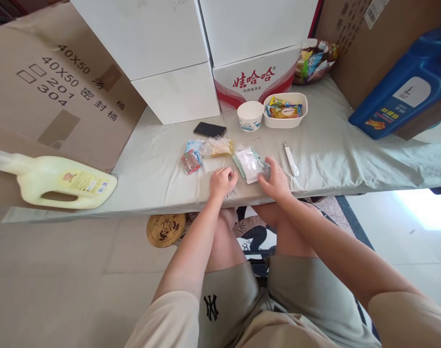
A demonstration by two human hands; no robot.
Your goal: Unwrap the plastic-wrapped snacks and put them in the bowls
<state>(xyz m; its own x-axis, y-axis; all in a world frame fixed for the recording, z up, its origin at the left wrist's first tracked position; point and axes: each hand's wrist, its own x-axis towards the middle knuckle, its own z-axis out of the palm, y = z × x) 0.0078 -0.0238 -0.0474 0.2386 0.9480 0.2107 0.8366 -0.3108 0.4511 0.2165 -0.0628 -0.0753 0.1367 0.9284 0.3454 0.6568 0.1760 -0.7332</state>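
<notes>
My left hand (223, 181) rests at the table's front edge with its fingers curled in, and nothing shows in it. My right hand (276, 181) is at the right side of a white and pale green packet (249, 164) with clear plastic, thumb and forefinger apart around its edge. Left of that packet lie a clear-wrapped yellowish snack packet (218, 147), a red-brown sachet (190, 161) and a blue sachet (194, 146). A white utility knife (291, 159) lies right of my right hand.
Behind are a black phone (209, 129), a paper cup (250, 116) and a white tub (286, 120) of wrapped snacks. White boxes (177, 92) stand at the back. A yellow jug (66, 181) is left, a blue bottle (401, 92) right, a snack bowl (312, 63) behind.
</notes>
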